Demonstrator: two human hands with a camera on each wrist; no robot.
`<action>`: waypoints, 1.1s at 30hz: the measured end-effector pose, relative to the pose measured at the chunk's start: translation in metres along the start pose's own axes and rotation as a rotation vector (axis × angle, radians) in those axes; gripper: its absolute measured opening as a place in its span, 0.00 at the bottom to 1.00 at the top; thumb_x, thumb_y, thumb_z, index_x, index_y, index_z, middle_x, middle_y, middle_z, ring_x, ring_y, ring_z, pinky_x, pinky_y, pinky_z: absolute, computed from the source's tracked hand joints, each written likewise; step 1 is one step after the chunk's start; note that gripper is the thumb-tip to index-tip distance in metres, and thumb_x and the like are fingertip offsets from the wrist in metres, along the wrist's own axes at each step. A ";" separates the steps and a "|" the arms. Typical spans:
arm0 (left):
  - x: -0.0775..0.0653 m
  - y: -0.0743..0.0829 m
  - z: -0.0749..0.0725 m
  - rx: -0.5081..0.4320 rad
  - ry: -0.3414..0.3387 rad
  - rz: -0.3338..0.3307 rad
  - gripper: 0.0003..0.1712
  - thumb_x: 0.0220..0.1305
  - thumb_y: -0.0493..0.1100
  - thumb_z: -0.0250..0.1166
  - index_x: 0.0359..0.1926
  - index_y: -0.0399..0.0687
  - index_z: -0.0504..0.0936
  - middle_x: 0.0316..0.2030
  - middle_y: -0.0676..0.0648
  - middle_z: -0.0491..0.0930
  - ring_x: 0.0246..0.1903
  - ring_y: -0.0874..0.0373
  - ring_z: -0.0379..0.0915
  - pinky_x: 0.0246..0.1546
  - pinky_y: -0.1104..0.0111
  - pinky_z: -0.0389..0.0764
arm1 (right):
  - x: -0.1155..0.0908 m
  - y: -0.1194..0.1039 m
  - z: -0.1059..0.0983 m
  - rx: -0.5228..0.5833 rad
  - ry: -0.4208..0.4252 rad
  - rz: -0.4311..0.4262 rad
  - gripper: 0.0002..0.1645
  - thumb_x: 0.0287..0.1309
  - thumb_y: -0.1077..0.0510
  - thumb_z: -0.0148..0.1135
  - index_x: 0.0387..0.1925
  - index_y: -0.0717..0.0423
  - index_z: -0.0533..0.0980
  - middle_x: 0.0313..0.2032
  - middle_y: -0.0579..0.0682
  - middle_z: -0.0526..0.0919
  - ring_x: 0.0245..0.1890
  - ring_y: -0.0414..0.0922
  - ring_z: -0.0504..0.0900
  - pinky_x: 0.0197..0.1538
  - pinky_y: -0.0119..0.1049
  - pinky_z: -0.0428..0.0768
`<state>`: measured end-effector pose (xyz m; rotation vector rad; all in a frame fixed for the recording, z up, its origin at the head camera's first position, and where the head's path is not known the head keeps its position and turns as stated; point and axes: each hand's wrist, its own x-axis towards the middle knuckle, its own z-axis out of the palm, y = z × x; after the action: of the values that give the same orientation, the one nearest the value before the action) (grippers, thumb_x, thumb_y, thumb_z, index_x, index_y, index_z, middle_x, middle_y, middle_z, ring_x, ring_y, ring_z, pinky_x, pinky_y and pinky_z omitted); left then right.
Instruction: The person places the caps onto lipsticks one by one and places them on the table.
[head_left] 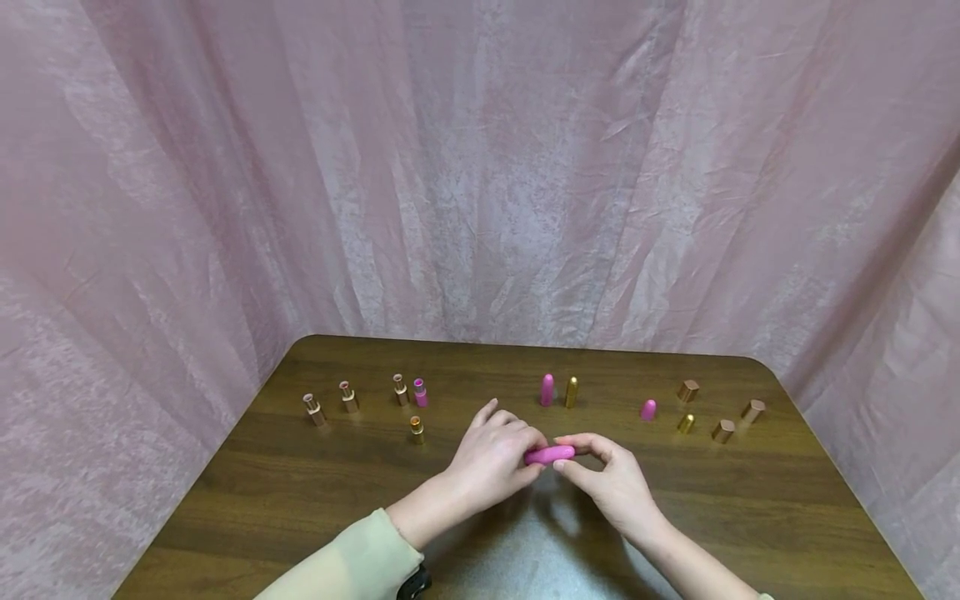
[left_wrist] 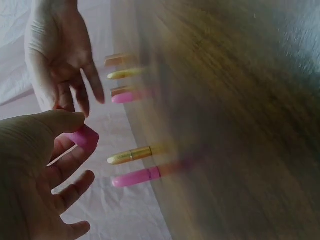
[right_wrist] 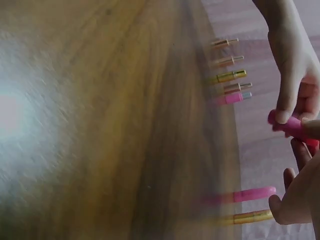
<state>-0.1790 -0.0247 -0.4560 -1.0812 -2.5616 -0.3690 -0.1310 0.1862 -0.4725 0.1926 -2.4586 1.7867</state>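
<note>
Over the middle of the table, a pink lipstick tube (head_left: 551,455) lies nearly level between the two hands. The left hand (head_left: 491,457) pinches its left end between thumb and index finger, the other fingers spread away. At the rounded right end, the thumb and fingertips of the right hand (head_left: 617,483) pinch the tube. In the right wrist view the pink tube (right_wrist: 290,127) spans from one hand to the other. Just beyond the hands stand a closed pink lipstick (head_left: 547,390) and a closed gold lipstick (head_left: 572,392), side by side and upright.
Uncapped lipstick bases stand at the left: several rose-gold ones (head_left: 349,397), a pink one (head_left: 421,393) and a gold one (head_left: 417,431). Toward the right are a pink cap (head_left: 648,409), a gold cap (head_left: 686,423) and rose-gold caps (head_left: 723,431). Pink curtains (head_left: 510,183) hang behind the wooden table (head_left: 300,492).
</note>
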 end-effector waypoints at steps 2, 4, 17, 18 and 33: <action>0.004 -0.002 0.002 -0.009 -0.025 -0.023 0.09 0.57 0.51 0.76 0.38 0.64 0.85 0.29 0.66 0.79 0.45 0.61 0.76 0.69 0.43 0.61 | 0.002 -0.001 -0.003 -0.038 -0.012 -0.036 0.19 0.57 0.50 0.76 0.51 0.44 0.85 0.44 0.39 0.87 0.56 0.42 0.79 0.64 0.55 0.65; 0.009 -0.006 0.005 -0.038 -0.060 -0.073 0.09 0.57 0.51 0.76 0.38 0.63 0.84 0.27 0.66 0.78 0.44 0.61 0.76 0.69 0.43 0.61 | 0.003 -0.001 -0.007 -0.080 -0.013 -0.061 0.20 0.59 0.51 0.75 0.53 0.43 0.84 0.45 0.38 0.87 0.57 0.44 0.78 0.64 0.57 0.65; 0.042 -0.043 0.027 -0.300 -0.074 -0.403 0.10 0.61 0.51 0.74 0.43 0.59 0.86 0.37 0.60 0.84 0.41 0.54 0.77 0.47 0.53 0.75 | 0.005 0.022 -0.054 -0.584 0.057 -0.265 0.19 0.64 0.51 0.70 0.56 0.48 0.83 0.48 0.42 0.86 0.55 0.48 0.77 0.55 0.52 0.75; 0.044 -0.047 0.030 -0.308 -0.066 -0.425 0.11 0.61 0.50 0.74 0.43 0.58 0.86 0.37 0.60 0.85 0.42 0.54 0.77 0.48 0.52 0.75 | 0.004 0.024 -0.057 -0.594 0.054 -0.260 0.19 0.64 0.52 0.70 0.56 0.48 0.83 0.48 0.42 0.86 0.56 0.48 0.77 0.54 0.52 0.75; 0.071 -0.072 0.064 -0.314 -0.118 -0.608 0.11 0.60 0.50 0.74 0.42 0.56 0.84 0.34 0.58 0.83 0.43 0.54 0.78 0.49 0.52 0.74 | -0.007 0.045 -0.071 -0.658 0.065 -0.250 0.19 0.62 0.53 0.72 0.54 0.50 0.84 0.46 0.41 0.87 0.54 0.49 0.79 0.55 0.53 0.76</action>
<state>-0.2907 -0.0047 -0.4936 -0.3830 -2.9672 -0.9014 -0.1306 0.2680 -0.4938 0.3532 -2.6706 0.8158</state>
